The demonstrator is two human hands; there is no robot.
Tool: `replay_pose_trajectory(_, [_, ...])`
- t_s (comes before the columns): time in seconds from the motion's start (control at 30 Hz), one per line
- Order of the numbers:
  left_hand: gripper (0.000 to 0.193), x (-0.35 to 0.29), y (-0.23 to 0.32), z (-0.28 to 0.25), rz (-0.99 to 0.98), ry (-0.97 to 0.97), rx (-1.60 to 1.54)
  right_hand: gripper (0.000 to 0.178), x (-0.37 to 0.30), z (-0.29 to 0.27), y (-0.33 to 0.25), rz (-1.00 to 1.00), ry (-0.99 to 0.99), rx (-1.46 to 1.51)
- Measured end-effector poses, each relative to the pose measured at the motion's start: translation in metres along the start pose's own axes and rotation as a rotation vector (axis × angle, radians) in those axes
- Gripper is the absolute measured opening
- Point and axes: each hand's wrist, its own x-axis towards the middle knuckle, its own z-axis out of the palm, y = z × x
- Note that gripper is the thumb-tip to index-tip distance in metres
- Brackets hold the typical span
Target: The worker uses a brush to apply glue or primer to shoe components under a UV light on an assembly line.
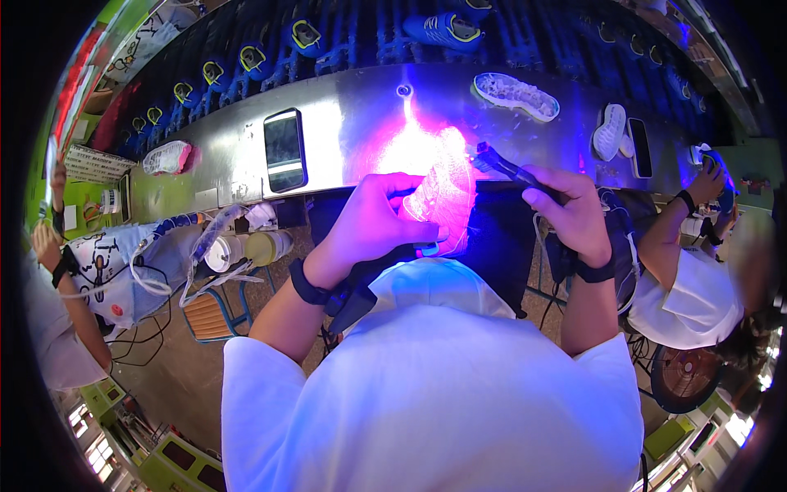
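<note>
My left hand [373, 217] is closed around a shoe upper [447, 197], with the thumb and fingers pressed on its sides. The upper glows pink under a strong violet light and is held above the near edge of the metal bench. In my right hand [574, 209] a brush [510, 167] with a dark handle is gripped. Its bristle end points left, toward the upper, and appears slightly apart from it. Glare washes out the far side of the upper.
Across the bench [344, 123] lie a white shoe sole [516, 96], another sole [609, 131] and a phone [285, 150]. Behind it, blue shoes [307, 36] stand on a roller conveyor. Co-workers sit at both sides; a stool [215, 314] stands behind left.
</note>
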Motion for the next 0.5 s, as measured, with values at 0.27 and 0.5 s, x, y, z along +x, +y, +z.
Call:
replay_pose_trajectory(0.27, [0.035,-0.002,0.012,0.000,-0.106,-0.109,-0.291,0.033,-0.014,0.022,0.016,-0.009,0.002,0.020])
replay_pose_trajectory(0.5, [0.028,-0.004,0.025,0.006,-0.140,-0.051,-0.465,0.035,-0.009,0.032,0.012,0.003,0.085,0.066])
